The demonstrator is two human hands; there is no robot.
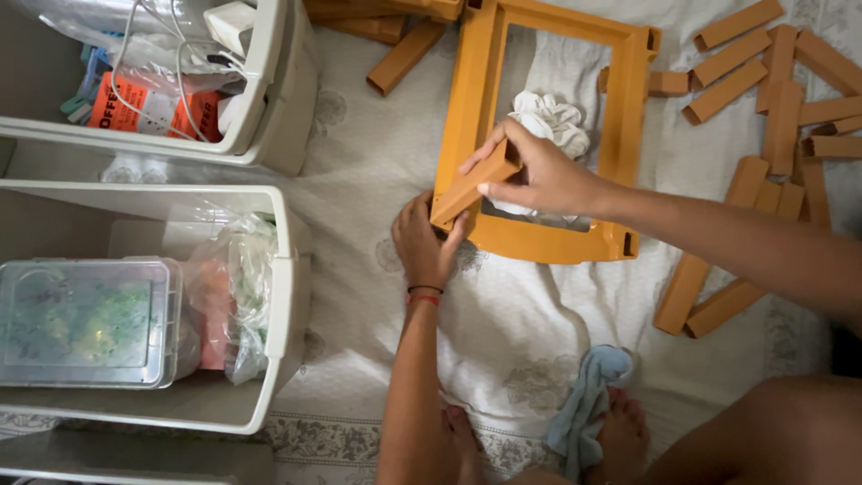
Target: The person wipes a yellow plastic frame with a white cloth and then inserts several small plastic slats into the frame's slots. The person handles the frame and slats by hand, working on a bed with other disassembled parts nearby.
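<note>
down on the sheet, the right hand (pixel 539 175) pinches an orange slat (pixel 471 189) at a slant onto the near left corner of the orange frame (pixel 548 241), while the left hand (pixel 424 244) clasps that corner to steady it.

Right hand (pixel 539 175) grips orange slat (pixel 471 184); left hand (pixel 424 244) steadies orange frame (pixel 548 241).

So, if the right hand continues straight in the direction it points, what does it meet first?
Probably the left hand, close beyond the right hand and its brown rectangular plastic bar, at the orange plastic frame corner; depth is unclear.
</note>
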